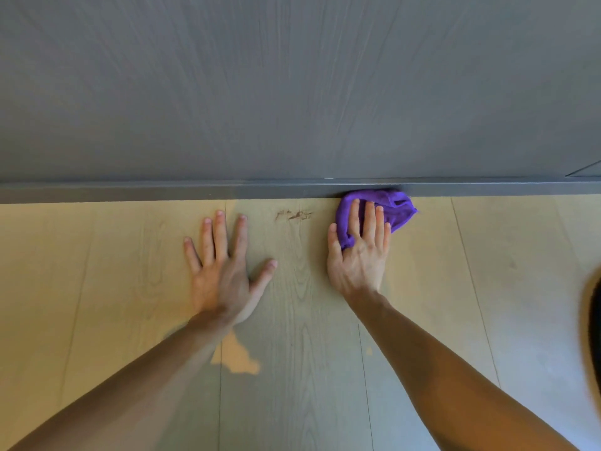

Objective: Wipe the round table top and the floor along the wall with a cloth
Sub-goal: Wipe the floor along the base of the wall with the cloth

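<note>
A bunched purple cloth [395,209] lies on the light wooden floor [487,255], touching the dark grey skirting strip [162,192] at the foot of the grey wood-grain wall [292,92]. My right hand [359,252] presses flat on the cloth, fingers stretched over it and thumb tucked at its left edge. My left hand [224,265] rests palm down on the bare floor to the left, fingers spread wide, holding nothing. The round table is out of view.
A small brown smear [294,215] marks the floor between my hands, close to the skirting. A dark blurred shape [593,336] intrudes at the right edge. Floor planks run toward the wall on both sides.
</note>
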